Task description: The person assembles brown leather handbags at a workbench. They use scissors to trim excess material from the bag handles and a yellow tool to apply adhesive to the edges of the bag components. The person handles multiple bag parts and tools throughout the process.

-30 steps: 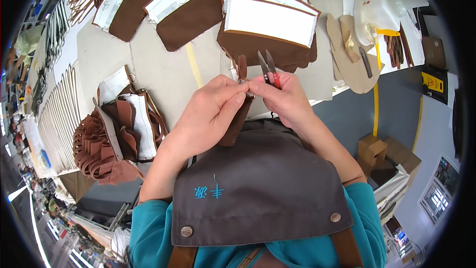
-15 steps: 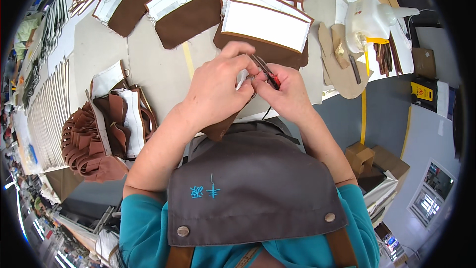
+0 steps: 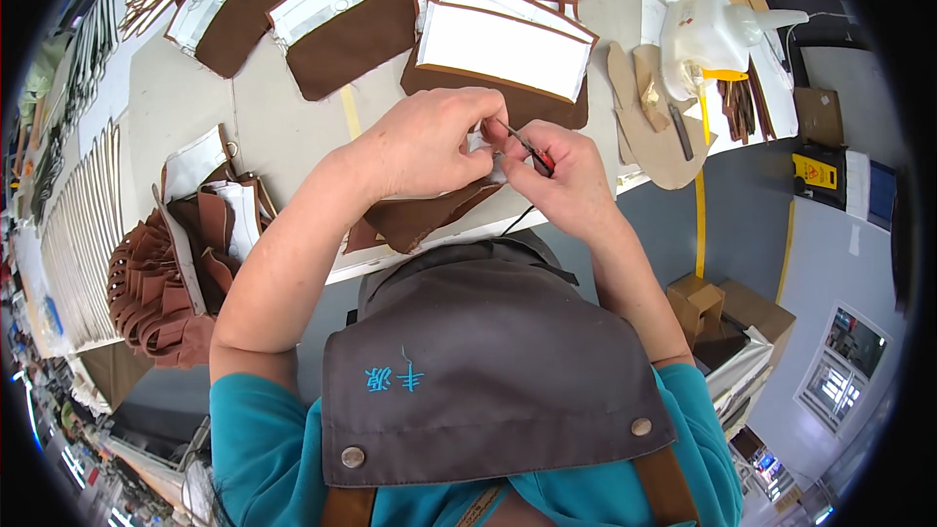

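My left hand [image 3: 429,141] arches palm-down, fingers curled narrow toward the thumb; I cannot tell what its fingertips pinch. The brown piece [image 3: 425,220] lies just under that palm, at the near edge of the worktop [image 3: 293,132]. My right hand [image 3: 561,181], close beside the left, is closed around red-handled scissors [image 3: 545,164], their blades angled toward my left fingertips.
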### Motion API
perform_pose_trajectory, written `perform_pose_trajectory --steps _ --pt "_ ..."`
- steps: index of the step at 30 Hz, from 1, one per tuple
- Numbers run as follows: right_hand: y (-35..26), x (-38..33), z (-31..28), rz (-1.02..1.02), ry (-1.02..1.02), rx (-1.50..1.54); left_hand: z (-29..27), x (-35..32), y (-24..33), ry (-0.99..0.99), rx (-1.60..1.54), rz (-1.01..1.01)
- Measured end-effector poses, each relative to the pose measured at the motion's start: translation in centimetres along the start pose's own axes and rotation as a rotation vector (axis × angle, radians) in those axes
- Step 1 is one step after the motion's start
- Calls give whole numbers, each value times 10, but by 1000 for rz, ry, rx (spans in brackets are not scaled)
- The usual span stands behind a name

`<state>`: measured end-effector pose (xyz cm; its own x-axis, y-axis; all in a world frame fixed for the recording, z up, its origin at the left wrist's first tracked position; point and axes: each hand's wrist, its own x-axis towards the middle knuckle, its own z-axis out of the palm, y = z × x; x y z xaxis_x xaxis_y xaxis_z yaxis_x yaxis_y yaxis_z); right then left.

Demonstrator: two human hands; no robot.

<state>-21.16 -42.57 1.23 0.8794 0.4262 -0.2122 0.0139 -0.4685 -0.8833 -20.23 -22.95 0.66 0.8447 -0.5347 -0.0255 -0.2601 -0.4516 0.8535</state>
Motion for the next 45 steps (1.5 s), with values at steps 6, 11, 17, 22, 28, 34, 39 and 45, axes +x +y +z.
perform_pose_trajectory --steps 6,11,17,22,28,34,39,45 --pt "1 0 -2 -77 3 35 -7 -2 19 -6 62 -136" --pt "-3 3 -6 -166 83 -33 -1 -8 26 136 69 -112" --pt "13 2 -13 161 63 24 3 8 19 157 -20 -148" --pt "11 1 -2 113 150 178 6 14 22 134 -27 -202" --pt "19 11 2 165 120 175 10 15 14 148 -82 -194" --pt "15 14 -6 92 86 3 10 13 17 119 -1 -161" --pt "21 17 -1 79 53 31 12 13 17 126 -15 -158" --pt "27 20 5 91 118 -76 26 20 17 159 46 -114"
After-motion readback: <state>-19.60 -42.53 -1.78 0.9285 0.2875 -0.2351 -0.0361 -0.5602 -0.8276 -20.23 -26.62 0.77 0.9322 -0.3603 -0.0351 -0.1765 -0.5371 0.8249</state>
